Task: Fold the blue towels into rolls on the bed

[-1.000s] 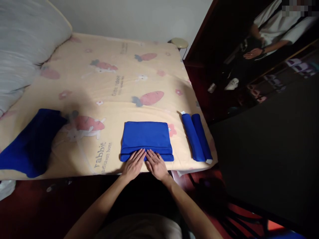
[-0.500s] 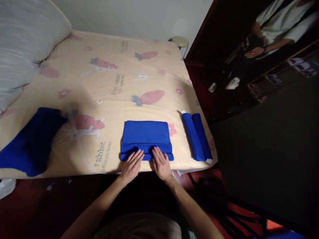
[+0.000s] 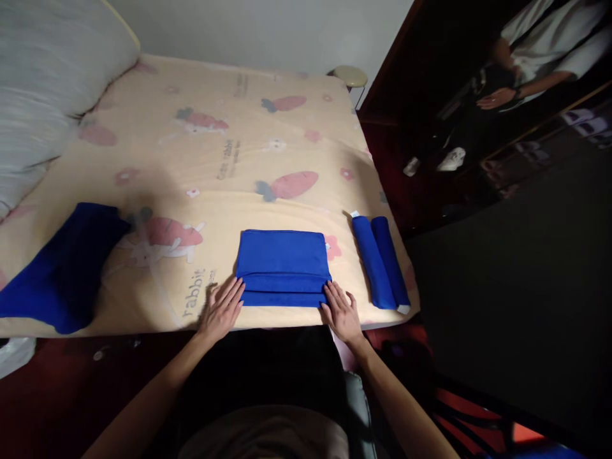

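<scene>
A blue cloth (image 3: pixel 282 255) lies folded in a flat rectangle at the bed's near edge, with its near side turned over in narrow bands. At its lower left corner, my left hand (image 3: pixel 223 311) rests with fingers stretched out over the cloth's end. My right hand (image 3: pixel 344 312) lies likewise on the lower right corner, fingers extended and a little apart. Neither hand grips anything. To the right, two blue cloth rolls (image 3: pixel 374 262) lie side by side, white tags showing at their ends. Another blue cloth (image 3: pixel 64 271) is loosely spread at the left.
The bed has a patterned yellow sheet (image 3: pixel 191 159). A large pale pillow (image 3: pixel 52 83) stands at the far left. Beyond the bed are a round stool (image 3: pixel 350 76) and a person (image 3: pixel 540 64) in a white top. A dark panel (image 3: pixel 516 280) borders the right side.
Both my hands have slid apart, from the middle of the cloth's near fold out to its left and right ends. The folded cloth stays in place.
</scene>
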A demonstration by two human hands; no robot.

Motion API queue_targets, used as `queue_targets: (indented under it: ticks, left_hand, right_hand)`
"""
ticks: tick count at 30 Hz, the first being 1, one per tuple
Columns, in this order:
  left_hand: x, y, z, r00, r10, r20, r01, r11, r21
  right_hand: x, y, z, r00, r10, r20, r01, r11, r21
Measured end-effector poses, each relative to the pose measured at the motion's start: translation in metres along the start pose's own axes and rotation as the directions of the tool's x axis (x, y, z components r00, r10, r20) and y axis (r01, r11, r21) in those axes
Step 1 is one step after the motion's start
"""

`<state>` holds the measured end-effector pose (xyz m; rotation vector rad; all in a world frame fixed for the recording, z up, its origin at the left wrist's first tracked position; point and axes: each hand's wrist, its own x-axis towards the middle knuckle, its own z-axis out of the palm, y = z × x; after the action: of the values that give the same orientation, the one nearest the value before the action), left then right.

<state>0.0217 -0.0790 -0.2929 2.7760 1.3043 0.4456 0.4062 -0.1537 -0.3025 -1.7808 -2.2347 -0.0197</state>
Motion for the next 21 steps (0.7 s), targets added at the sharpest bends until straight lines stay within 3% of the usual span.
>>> queue_targets:
  ticks: [6, 9, 12, 17, 19, 21]
  left_hand:
    - [0.034, 0.068, 0.019, 0.989, 0.141, -0.036, -0.145, 0.975, -0.167]
    - [0.052, 0.080, 0.030, 0.995, 0.099, -0.013, -0.100, 0.981, -0.168]
    - [0.050, 0.054, 0.028, 0.999, 0.044, 0.023, -0.041, 0.994, -0.104]
    - [0.015, -0.009, 0.005, 1.000, -0.013, -0.004, 0.013, 1.000, -0.014]
    - [0.003, -0.016, -0.003, 0.998, -0.031, -0.053, 0.031, 1.000, 0.004]
    - [-0.003, -0.008, -0.007, 0.996, -0.007, -0.086, 0.007, 1.000, -0.002]
  right_hand:
    - [0.036, -0.071, 0.010, 0.990, -0.127, 0.068, 0.117, 0.985, 0.128]
    - [0.050, -0.083, 0.021, 0.987, -0.145, 0.070, 0.131, 0.976, 0.173]
    - [0.046, -0.057, 0.021, 0.994, -0.092, 0.051, 0.084, 0.987, 0.134]
    - [0.014, 0.006, 0.003, 0.998, -0.053, 0.043, 0.051, 0.998, 0.032]
    - [0.004, 0.014, -0.003, 0.998, -0.049, 0.039, 0.049, 0.999, -0.004]
    - [-0.001, 0.010, -0.007, 0.997, -0.070, 0.031, 0.071, 0.997, -0.011]
